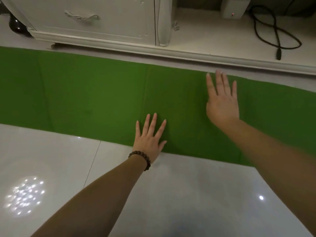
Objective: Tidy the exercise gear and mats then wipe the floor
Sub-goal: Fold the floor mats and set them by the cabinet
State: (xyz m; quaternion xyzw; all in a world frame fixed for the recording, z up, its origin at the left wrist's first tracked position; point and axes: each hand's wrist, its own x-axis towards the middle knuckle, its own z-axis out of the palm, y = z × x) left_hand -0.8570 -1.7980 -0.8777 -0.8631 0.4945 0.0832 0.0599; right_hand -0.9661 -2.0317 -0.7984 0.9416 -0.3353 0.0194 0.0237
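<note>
A long green exercise mat lies flat on the glossy white tile floor, stretching from the left edge to the right edge, with faint fold creases across it. My left hand, with a dark bead bracelet at the wrist, rests palm down on the mat's near edge, fingers spread. My right hand is over the mat's far part, fingers apart and reaching toward its far edge. Neither hand holds anything.
A white cabinet with a drawer handle stands just behind the mat. To its right, a low white shelf carries a looped black cable and a white box. A dark round object sits at the far left.
</note>
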